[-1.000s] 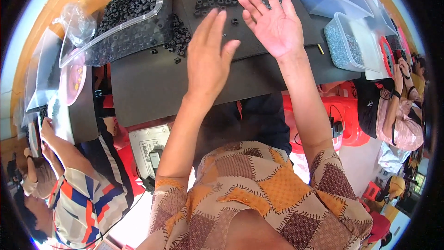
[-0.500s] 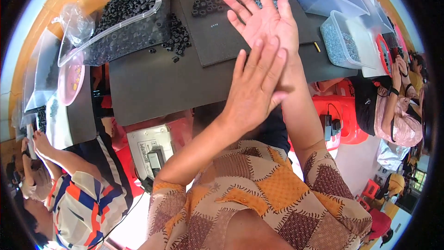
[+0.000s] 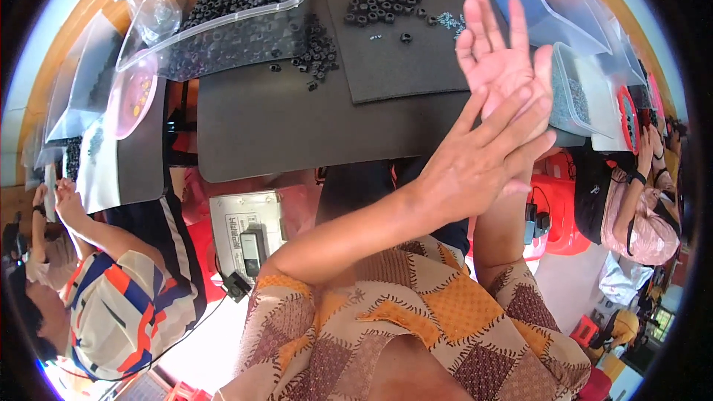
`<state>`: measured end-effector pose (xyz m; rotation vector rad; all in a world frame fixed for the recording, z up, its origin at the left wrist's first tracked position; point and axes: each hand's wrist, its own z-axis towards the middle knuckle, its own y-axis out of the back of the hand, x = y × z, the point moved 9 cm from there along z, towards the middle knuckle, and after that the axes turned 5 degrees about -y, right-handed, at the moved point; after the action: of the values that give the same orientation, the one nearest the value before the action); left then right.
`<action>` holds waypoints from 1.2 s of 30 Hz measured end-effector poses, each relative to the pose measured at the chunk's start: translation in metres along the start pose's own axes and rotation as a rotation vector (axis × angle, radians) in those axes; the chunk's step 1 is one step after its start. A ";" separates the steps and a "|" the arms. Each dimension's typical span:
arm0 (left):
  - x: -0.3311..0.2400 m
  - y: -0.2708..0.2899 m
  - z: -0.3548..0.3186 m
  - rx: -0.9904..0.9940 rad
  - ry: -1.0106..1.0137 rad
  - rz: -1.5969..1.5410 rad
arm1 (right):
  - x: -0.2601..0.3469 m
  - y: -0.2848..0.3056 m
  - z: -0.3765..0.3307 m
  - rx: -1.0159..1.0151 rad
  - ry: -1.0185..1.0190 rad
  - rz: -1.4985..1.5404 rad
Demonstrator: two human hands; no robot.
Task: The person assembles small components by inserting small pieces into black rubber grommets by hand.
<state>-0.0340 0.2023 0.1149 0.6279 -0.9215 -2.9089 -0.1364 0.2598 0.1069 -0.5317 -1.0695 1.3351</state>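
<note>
My right hand (image 3: 503, 56) is turned palm up above the right end of the dark mat (image 3: 401, 70), fingers extended and nothing in it. Across its lower palm and wrist lies my left hand (image 3: 475, 156), palm down, with fingers spread. Neither hand grips anything. Beyond the hands, a cluster of black ring-like beads (image 3: 379, 1) sits on the mat, and one single black bead (image 3: 406, 38) lies apart from it. A small heap of tiny pale blue pieces (image 3: 449, 21) is beside my right fingertips, and a few more tiny pieces (image 3: 376, 37) lie farther left.
A clear bin of black beads (image 3: 245, 44) stands at the back left, with loose beads (image 3: 318, 52) spilled beside it. At right is a clear tub of bluish pieces (image 3: 575, 100). A pink dish (image 3: 136, 96) stands left. Co-workers sit on both sides.
Both hands have shifted right in the view, and my left hand has slid a little along my right wrist, fingers spreading wider. The whole view has shifted, showing more of the mat.
</note>
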 end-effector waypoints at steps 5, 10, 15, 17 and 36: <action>0.025 0.030 0.041 -0.126 0.079 0.008 | -0.027 -0.016 -0.009 0.018 0.013 0.013; 0.001 0.013 0.011 -0.135 0.014 0.035 | 0.003 -0.020 0.004 0.157 0.030 -0.148; 0.007 0.038 0.037 -0.199 0.018 -0.045 | -0.014 -0.028 -0.002 0.003 0.067 -0.099; 0.014 0.047 0.042 -0.244 0.041 -0.034 | -0.013 -0.027 0.006 0.042 0.054 -0.089; 0.094 0.096 -0.066 -0.114 0.357 0.124 | -0.017 0.045 0.036 -0.166 0.098 -2.076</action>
<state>-0.1042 0.0735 0.0849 0.9971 -0.7164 -2.5966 -0.1884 0.2441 0.0804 0.4627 -0.9563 -0.6084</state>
